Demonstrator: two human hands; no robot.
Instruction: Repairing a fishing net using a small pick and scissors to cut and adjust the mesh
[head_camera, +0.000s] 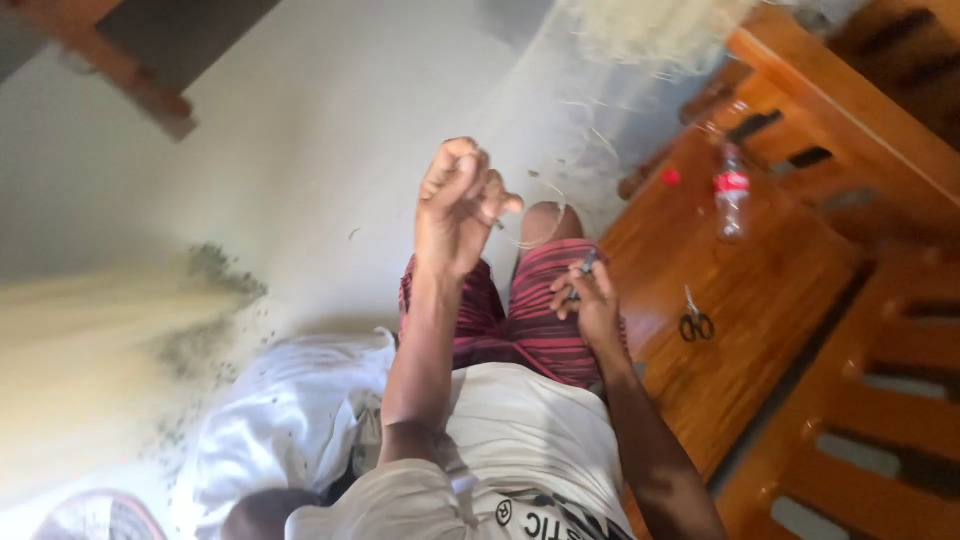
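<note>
Here, a thin pale thread (545, 225) loops in the air between my two hands, just above my knee (545, 220). I cannot see much of it, because it is so fine. It seems to run from my raised left hand (455, 205) across and down to my right hand (590, 300), so its long way goes slanted, high on the left and low on the right. More pale threads trail up toward a fluffy pale bundle (650, 30) at the top.

My left hand is closed in a fist, pinching the thread. My right hand is closed around a small dark tool (585, 265) that points up and away from me.

I think the work is somewhere in the middle, but I cannot tell how much is left.

Beside me, scissors (695, 322) and a clear bottle (732, 200) lie on the wooden bench (760, 300).
</note>
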